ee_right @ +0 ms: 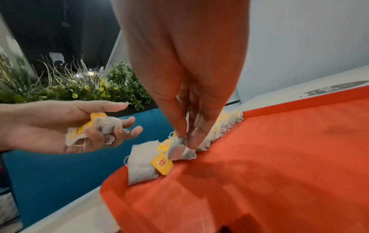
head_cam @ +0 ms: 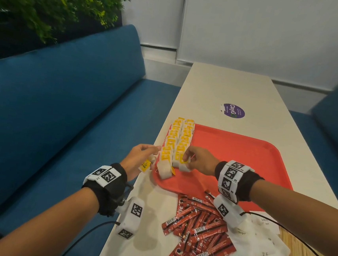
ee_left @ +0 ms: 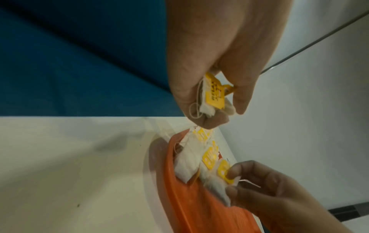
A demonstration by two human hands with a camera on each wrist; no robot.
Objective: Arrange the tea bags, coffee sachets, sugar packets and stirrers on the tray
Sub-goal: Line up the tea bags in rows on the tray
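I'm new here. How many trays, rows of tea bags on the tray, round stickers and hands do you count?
red tray: 1
rows of tea bags on it: 2
purple round sticker: 1
hands: 2, the left hand and the right hand
Total: 6

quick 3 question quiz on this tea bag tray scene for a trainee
1. True or false: the coffee sachets already lie on the tray.
2. What does the left hand hold? A) stirrers B) tea bags C) sugar packets
3. Fill in: the right hand pinches a tea bag at the near end of the ___ on the tray.

Key: 1 false, they lie on the table; 2 B; 3 rows.
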